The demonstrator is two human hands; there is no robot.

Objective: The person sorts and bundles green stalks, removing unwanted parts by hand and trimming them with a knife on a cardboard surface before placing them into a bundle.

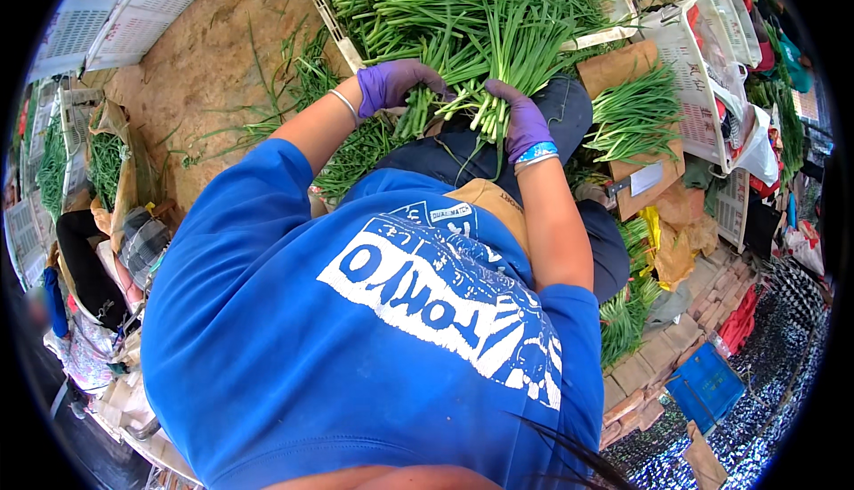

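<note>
In purple gloves, both my hands are over my lap at the near edge of a white crate (331, 14) heaped with long green chives (400, 5). My right hand (522, 121) is closed round the pale lower ends of a bunch of chives (520, 49), whose leaves fan out over the heap. My left hand (403, 85) has its fingers curled round more chive stalks (418, 112), just left of that bunch. The left fingertips are partly hidden among the stalks.
Loose chives (307, 72) lie on the brown ground left of the crate. To my right, a chive pile (636, 112) rests on cardboard beside a white basket (685, 80). White crates (147, 9) stand at the far left. A person (93, 267) sits at the left.
</note>
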